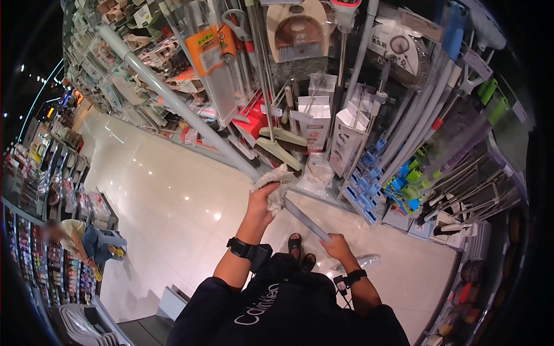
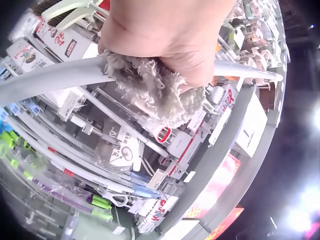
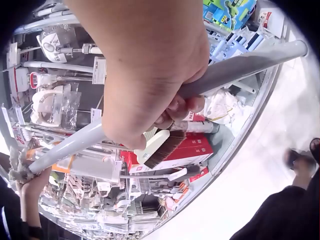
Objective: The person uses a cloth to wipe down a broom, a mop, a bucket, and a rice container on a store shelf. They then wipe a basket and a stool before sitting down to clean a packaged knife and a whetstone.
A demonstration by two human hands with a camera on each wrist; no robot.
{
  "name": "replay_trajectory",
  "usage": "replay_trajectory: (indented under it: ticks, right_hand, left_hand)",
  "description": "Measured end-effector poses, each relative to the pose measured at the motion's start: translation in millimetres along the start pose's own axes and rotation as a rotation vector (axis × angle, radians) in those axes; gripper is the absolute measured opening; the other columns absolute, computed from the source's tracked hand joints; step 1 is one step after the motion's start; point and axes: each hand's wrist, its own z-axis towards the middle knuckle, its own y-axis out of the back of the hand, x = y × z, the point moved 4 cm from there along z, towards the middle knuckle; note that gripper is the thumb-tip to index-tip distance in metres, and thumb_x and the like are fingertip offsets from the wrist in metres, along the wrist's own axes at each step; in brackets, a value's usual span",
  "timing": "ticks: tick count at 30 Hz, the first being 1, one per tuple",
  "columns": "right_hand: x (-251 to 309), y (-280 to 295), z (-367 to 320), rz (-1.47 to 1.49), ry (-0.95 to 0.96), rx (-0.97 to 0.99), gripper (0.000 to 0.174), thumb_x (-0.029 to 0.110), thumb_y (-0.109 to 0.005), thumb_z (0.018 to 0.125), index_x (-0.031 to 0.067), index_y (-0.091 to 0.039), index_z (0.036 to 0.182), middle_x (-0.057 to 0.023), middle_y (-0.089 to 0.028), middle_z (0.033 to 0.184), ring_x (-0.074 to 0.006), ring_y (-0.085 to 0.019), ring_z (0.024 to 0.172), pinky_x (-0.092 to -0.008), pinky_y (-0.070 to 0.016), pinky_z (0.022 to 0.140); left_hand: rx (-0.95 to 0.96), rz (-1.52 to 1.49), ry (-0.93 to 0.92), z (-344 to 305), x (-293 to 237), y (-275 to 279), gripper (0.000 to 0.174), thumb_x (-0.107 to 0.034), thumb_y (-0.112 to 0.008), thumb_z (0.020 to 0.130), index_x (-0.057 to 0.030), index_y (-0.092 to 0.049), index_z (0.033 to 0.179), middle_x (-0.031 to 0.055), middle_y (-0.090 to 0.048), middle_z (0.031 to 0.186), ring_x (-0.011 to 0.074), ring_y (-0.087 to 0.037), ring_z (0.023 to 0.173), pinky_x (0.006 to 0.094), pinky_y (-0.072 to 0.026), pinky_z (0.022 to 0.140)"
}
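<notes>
A long grey pole (image 1: 190, 115) runs diagonally across the head view, from the upper left down to the right hand. Around its lower middle the left hand (image 1: 261, 202) grips a fluffy greyish-white cloth (image 1: 277, 185) wrapped on the pole. The left wrist view shows the left hand (image 2: 160, 35) with the cloth (image 2: 150, 90) bunched beneath it. Near the pole's lower end the right hand (image 1: 339, 249) holds the bare shaft. In the right wrist view, the fingers of the right hand (image 3: 150, 85) curl round the pole (image 3: 240, 70).
Shelving with brushes (image 1: 283, 147), hanging mops and grey poles (image 1: 427, 104) stands just ahead. A clear plastic wrapper (image 1: 363, 262) lies on the tiled floor (image 1: 167, 190) by the feet. At the left, another person (image 1: 81, 242) is beside a lower shelf.
</notes>
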Motion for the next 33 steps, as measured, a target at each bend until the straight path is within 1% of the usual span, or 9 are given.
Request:
replay_trajectory:
  ticks: [2, 7, 9, 12, 13, 18, 21, 28, 33]
  right_hand:
    - [-8, 7, -8, -0.062, -0.001, -0.007, 0.028, 0.025, -0.063, 0.078, -0.0010, -0.059, 0.068, -0.0215, -0.058, 0.064, -0.0394, -0.059, 0.064, -0.0420, -0.0472, 0.060]
    - [-53, 15, -35, -0.264, 0.022, -0.013, 0.026, 0.028, -0.060, 0.075, 0.0028, -0.060, 0.068, -0.0211, -0.059, 0.066, -0.0419, -0.058, 0.068, -0.0462, -0.0484, 0.066]
    - [-63, 20, -46, -0.303, -0.019, -0.040, 0.022, 0.025, -0.059, 0.074, 0.0039, -0.060, 0.067, -0.0204, -0.060, 0.066, -0.0413, -0.058, 0.068, -0.0462, -0.0488, 0.066]
    - [-69, 31, -62, -0.315, -0.084, -0.037, 0.018, 0.022, -0.059, 0.071, 0.0042, -0.060, 0.068, -0.0204, -0.059, 0.066, -0.0413, -0.058, 0.069, -0.0472, -0.0486, 0.067]
    - [-72, 35, -66, -0.315, -0.085, -0.036, 0.018, 0.022, -0.059, 0.071, 0.0042, -0.060, 0.068, -0.0204, -0.059, 0.066, -0.0413, -0.058, 0.069, -0.0472, -0.0486, 0.067]
    - [-104, 51, -97, -0.433, -0.187, -0.040, 0.015, 0.020, -0.060, 0.068, 0.0051, -0.060, 0.068, -0.0206, -0.061, 0.068, -0.0411, -0.058, 0.069, -0.0476, -0.0488, 0.067]
    - [-129, 65, -126, -0.481, -0.245, -0.082, 0.013, 0.018, -0.060, 0.066, 0.0058, -0.061, 0.070, -0.0204, -0.061, 0.070, -0.0404, -0.059, 0.069, -0.0477, -0.0490, 0.067]
    - [-123, 71, -133, -0.582, -0.313, -0.124, 0.014, 0.017, -0.060, 0.065, 0.0061, -0.063, 0.074, -0.0199, -0.062, 0.070, -0.0402, -0.060, 0.069, -0.0470, -0.0500, 0.067]
    - [-122, 71, -148, -0.609, -0.366, -0.259, 0.014, 0.015, -0.062, 0.065, 0.0067, -0.063, 0.076, -0.0179, -0.063, 0.070, -0.0376, -0.062, 0.068, -0.0452, -0.0511, 0.066]
  left_hand:
    - [0.031, -0.022, -0.028, 1, -11, -4, 0.032, -0.002, -0.051, 0.078, 0.0037, -0.052, 0.110, 0.0128, -0.058, 0.100, 0.0258, -0.058, 0.091, 0.0395, -0.0508, 0.079]
    - [0.020, 0.078, -0.178, 6, -62, 8, 0.033, -0.007, -0.051, 0.080, 0.0018, -0.052, 0.112, 0.0124, -0.059, 0.105, 0.0236, -0.059, 0.093, 0.0377, -0.0500, 0.080]
    - [-0.070, -0.057, -0.224, 2, -83, 11, 0.029, -0.003, -0.054, 0.078, 0.0022, -0.056, 0.107, 0.0116, -0.063, 0.093, 0.0208, -0.062, 0.075, 0.0302, -0.0513, 0.064]
    - [-0.051, -0.022, -0.232, 9, -107, 34, 0.025, -0.009, -0.053, 0.080, -0.0033, -0.053, 0.105, 0.0092, -0.061, 0.092, 0.0223, -0.059, 0.081, 0.0392, -0.0505, 0.071]
    - [-0.114, -0.108, -0.258, 12, -110, 40, 0.022, -0.007, -0.054, 0.080, -0.0005, -0.055, 0.101, 0.0095, -0.061, 0.087, 0.0213, -0.060, 0.072, 0.0347, -0.0512, 0.059]
    - [0.035, -0.134, -0.216, 43, -155, 83, 0.022, -0.011, -0.053, 0.081, -0.0038, -0.053, 0.102, 0.0089, -0.061, 0.090, 0.0228, -0.061, 0.073, 0.0397, -0.0504, 0.065]
    - [-0.024, -0.014, -0.274, 50, -190, 79, 0.022, -0.012, -0.052, 0.082, -0.0045, -0.053, 0.103, 0.0088, -0.062, 0.091, 0.0220, -0.061, 0.074, 0.0409, -0.0503, 0.065]
    - [0.039, -0.099, -0.164, 72, -182, 84, 0.025, -0.013, -0.054, 0.084, -0.0036, -0.052, 0.107, 0.0113, -0.061, 0.092, 0.0231, -0.059, 0.083, 0.0401, -0.0497, 0.071]
    - [0.104, -0.206, -0.249, 88, -197, 94, 0.023, -0.010, -0.056, 0.083, -0.0026, -0.052, 0.105, 0.0126, -0.060, 0.094, 0.0261, -0.059, 0.084, 0.0395, -0.0504, 0.071]
